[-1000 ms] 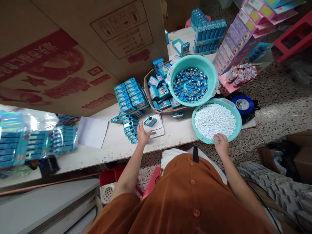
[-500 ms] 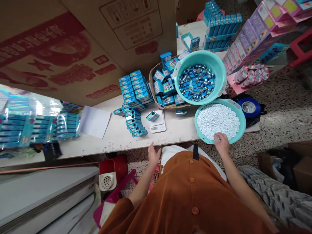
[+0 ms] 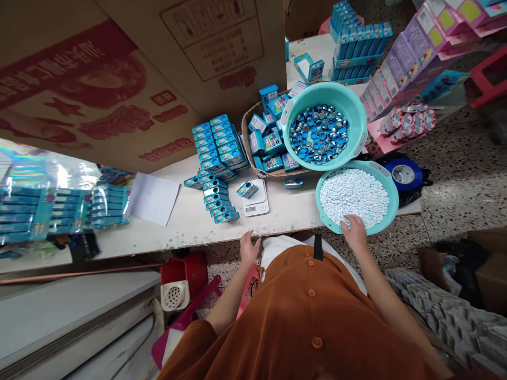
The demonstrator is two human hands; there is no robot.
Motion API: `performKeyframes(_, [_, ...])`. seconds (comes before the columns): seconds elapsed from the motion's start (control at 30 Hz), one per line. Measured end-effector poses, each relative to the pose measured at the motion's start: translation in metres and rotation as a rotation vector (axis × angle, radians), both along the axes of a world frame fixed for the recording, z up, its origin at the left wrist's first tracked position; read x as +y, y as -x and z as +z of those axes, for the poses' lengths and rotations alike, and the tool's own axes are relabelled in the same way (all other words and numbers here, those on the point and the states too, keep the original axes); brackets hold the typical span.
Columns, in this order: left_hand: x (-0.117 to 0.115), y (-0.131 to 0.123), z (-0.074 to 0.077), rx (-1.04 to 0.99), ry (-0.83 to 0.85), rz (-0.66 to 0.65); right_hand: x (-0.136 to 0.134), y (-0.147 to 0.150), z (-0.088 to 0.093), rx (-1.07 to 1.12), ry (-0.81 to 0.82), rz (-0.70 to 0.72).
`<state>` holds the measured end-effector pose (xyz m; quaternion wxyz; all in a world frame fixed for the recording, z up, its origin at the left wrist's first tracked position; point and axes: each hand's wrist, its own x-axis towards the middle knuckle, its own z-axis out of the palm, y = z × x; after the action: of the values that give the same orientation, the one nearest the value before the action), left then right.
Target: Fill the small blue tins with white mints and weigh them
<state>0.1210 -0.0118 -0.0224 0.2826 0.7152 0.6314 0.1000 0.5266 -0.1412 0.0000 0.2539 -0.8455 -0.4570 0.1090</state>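
A row of tins (image 3: 219, 203) is ranked beside the scale (image 3: 258, 209), presumably for easy reach. One blue tin (image 3: 247, 189) is borne on the platform, where its weight can be read. The left hand (image 3: 249, 250) is held empty, fingers parted. White pellets (image 3: 352, 192) are contained by a basin (image 3: 394, 198); the right hand (image 3: 356, 235) is curled there, grip undetermined.

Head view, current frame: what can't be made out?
All in the head view:
- Scale display: digits too small to read surely.
- Right hand: its own fingers hide whether it pinches any white pieces.
- Carton of blue tins: its right part is hidden by the basin of caps.
- Large cardboard box: cut off by the top and left edges.
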Motion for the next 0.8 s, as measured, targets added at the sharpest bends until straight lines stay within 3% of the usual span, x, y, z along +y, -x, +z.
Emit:
performKeyframes(0.2, [0.002,0.004,-0.002,0.010,-0.013,-0.055,0.018,0.006,-0.005,-0.154,0.091,0.101])
performKeyframes(0.4, [-0.004,0.014,-0.001,0.029,-0.023,-0.054,0.029,-0.005,-0.014,-0.140,0.130,0.177])
performKeyframes(0.63, [-0.011,0.013,0.010,0.060,0.007,-0.047,0.036,-0.022,-0.018,-0.120,0.186,0.288])
performKeyframes(0.8, [-0.011,0.013,0.024,0.027,0.000,-0.017,0.041,-0.020,-0.009,-0.073,0.128,0.264])
